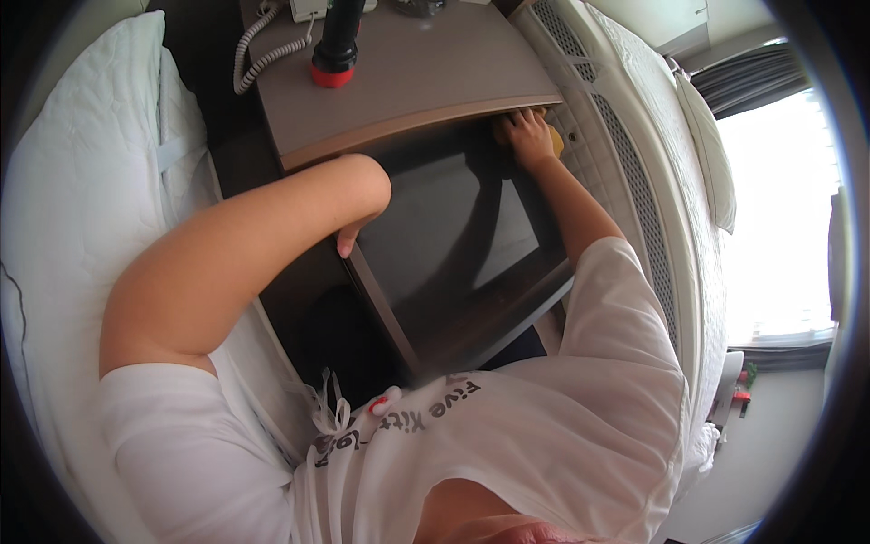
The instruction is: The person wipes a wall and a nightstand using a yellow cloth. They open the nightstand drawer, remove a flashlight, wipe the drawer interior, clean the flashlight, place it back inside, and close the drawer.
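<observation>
A drawer (pixel 442 224) with a dark, glossy bottom is pulled out from a brown nightstand (pixel 421 68). In its far right corner, just under the top's edge, my right hand (pixel 530 136) presses on a yellow cloth (pixel 557 141). Part of that cloth is hidden by the hand and the nightstand top. My left hand (pixel 348 241) is at the drawer's left side wall (pixel 387 313), bent down sharply at the wrist. Only a fingertip shows beside the wall; the wrist hides the other fingers. A reflection of my right arm shows on the drawer bottom.
A black and red flashlight (pixel 334 58) stands on the nightstand near a telephone's coiled cord (pixel 279 47). Close on the left is a bed with white bedding (pixel 88 170). To the right stands a white mattress (pixel 652 136) with a mesh side band, near a bright window (pixel 775 224).
</observation>
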Tool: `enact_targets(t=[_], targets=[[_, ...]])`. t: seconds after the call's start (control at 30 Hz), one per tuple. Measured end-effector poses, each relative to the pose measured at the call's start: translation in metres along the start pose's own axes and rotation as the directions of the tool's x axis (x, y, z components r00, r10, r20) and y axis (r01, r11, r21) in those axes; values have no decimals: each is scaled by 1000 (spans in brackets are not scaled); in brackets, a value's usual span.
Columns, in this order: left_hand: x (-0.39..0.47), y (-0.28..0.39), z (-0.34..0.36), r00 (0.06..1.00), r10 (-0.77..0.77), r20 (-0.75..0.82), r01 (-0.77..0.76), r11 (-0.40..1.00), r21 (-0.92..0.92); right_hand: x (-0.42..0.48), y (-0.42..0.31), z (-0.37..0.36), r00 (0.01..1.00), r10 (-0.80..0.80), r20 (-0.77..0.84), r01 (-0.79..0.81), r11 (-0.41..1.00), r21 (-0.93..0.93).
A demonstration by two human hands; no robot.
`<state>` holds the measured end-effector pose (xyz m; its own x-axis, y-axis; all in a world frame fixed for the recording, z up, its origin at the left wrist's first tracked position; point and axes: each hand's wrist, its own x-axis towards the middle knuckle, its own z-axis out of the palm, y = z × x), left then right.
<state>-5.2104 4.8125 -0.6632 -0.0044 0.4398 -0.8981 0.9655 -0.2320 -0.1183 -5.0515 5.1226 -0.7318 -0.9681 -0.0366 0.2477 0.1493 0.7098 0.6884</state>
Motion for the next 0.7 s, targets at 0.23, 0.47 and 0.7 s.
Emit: enact_targets(t=[0.23,0.47,0.7], targets=[[-9,-6,-4,1000,-7,-17,6,998,-64,7,-31,25,832,548,-88,-514,820,253],[5,-4,-4,998,-43,-53,39,996,-74,40,-72,2,187,966,178,-715,9,699],[4,6,-15,997,-48,-57,43,995,-88,41,-110,-32,375,906,194,-609,84,788]])
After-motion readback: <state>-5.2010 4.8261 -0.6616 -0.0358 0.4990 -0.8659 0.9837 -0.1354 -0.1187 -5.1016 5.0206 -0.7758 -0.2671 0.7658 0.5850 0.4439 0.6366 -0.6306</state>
